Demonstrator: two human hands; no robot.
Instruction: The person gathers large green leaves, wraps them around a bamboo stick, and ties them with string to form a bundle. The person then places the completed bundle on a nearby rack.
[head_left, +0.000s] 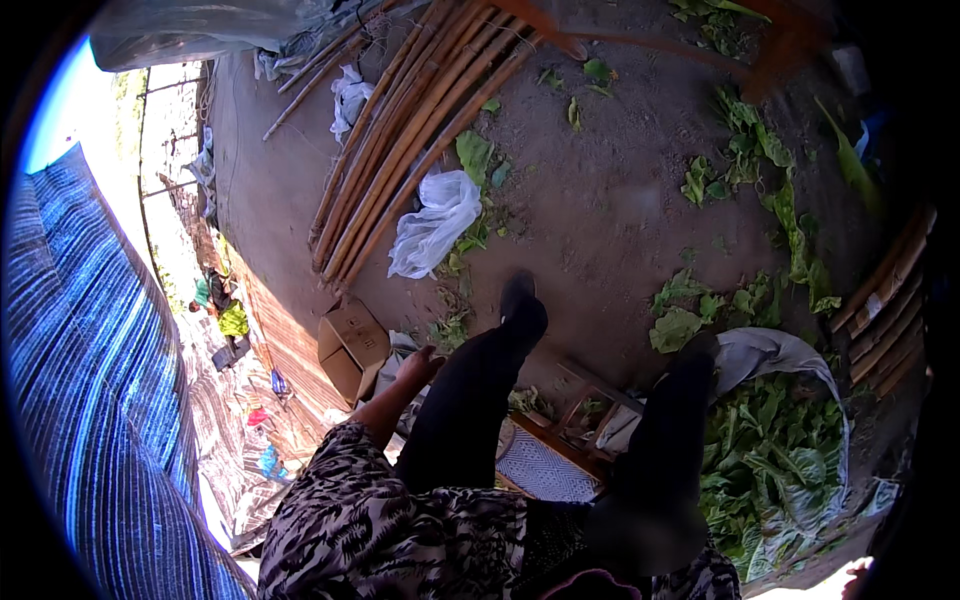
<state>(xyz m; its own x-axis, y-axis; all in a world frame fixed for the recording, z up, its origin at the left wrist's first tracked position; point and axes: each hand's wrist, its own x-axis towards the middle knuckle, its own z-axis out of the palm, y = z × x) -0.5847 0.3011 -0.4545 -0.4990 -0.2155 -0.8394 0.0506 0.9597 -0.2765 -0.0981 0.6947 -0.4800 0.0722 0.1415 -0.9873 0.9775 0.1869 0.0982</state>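
Observation:
My left hand (421, 365) is beside my left thigh, close to an open cardboard box (367, 337) and a pale crumpled bag. Its fingers are partly hidden, and nothing can be made out in it. My right hand cannot be made out. Before me my legs, in dark trousers, are spread apart over a wooden frame with a patterned blue and white seat (544, 465). Right of my right leg, large green leaves (780, 457) are heaped in a pale cloth or sack (772, 349). A white plastic bag (439, 221) lies on the ground ahead.
A bundle of long wooden poles (409, 150) lies at the upper left. Loose green leaves (679, 330) are scattered over the earth floor. More poles (889, 322) are at the right edge. Striped blue fabric (90, 360) hangs at the left. A blurred reddish-brown bar crosses the top.

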